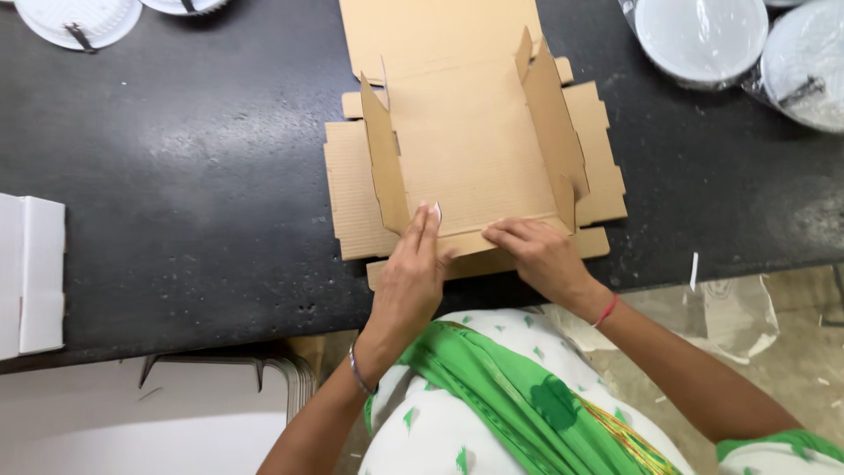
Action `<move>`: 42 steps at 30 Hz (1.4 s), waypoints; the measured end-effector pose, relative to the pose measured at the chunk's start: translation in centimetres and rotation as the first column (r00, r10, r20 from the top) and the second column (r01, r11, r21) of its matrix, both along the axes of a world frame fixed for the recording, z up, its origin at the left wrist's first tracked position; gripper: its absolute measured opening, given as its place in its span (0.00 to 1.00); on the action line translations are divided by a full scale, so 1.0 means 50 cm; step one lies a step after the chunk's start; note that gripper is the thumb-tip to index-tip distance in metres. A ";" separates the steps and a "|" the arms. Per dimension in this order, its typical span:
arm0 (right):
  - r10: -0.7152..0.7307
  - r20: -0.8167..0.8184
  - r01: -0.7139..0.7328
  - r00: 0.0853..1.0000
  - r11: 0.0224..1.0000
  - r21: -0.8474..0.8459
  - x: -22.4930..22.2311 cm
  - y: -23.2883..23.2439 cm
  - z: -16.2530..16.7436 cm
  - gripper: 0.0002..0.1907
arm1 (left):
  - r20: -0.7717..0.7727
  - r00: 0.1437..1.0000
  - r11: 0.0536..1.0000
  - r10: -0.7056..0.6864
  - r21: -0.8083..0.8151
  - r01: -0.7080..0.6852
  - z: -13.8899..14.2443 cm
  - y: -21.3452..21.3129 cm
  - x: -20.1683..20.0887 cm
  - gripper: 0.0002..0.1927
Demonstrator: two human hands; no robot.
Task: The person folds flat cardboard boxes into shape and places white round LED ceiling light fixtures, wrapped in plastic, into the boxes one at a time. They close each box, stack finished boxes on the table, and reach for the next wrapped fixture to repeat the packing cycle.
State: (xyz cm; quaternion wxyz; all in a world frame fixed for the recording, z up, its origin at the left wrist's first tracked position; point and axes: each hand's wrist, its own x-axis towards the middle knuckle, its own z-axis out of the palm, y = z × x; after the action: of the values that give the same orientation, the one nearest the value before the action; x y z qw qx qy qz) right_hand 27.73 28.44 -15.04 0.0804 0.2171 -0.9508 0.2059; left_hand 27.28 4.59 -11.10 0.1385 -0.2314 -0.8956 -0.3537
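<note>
Both hands — left hand (411, 280), right hand (538, 255) — on cardboard box (470, 149) near edge.

Illumination is even and moderately bright, diffuse, apparently from above. The black surface (176, 176) shows a broad, soft greyish sheen at centre-left and a fainter patch at far right. Shadows are weak and short beside the raised flaps of the cardboard box blank (475, 149). The white plates (703, 35) at top right are near overexposure. Focus is acceptable throughout; slight softness at frame edges.
</note>
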 end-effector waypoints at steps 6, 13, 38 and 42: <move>0.031 0.205 -0.002 0.978 0.990 -0.144 -0.061 0.054 0.017 0.10 | -0.012 0.971 0.829 0.238 0.524 -0.196 0.035 -0.095 -0.121 0.16; -0.016 0.232 0.031 0.973 0.997 -0.065 -0.065 0.042 0.025 0.09 | 0.529 0.847 0.750 -0.056 0.582 -0.314 -0.145 -0.078 -0.454 0.41; 0.011 0.199 -0.009 0.980 1.000 -0.009 -0.077 0.016 0.012 0.16 | 0.362 0.861 0.633 -0.357 0.772 -0.063 -0.256 -0.072 -0.424 0.40; 0.151 0.269 -0.197 0.951 0.969 0.152 -0.082 -0.016 0.029 0.32 | 0.388 0.867 0.732 -0.312 0.680 -0.040 -0.256 -0.081 -0.413 0.49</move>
State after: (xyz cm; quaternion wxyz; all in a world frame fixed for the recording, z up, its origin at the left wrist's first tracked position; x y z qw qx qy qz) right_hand 23.64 27.61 -13.57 -0.0806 0.2784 -0.9447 0.1532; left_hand 6.62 0.56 -23.90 -0.0401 -0.1390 -0.6938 -0.7055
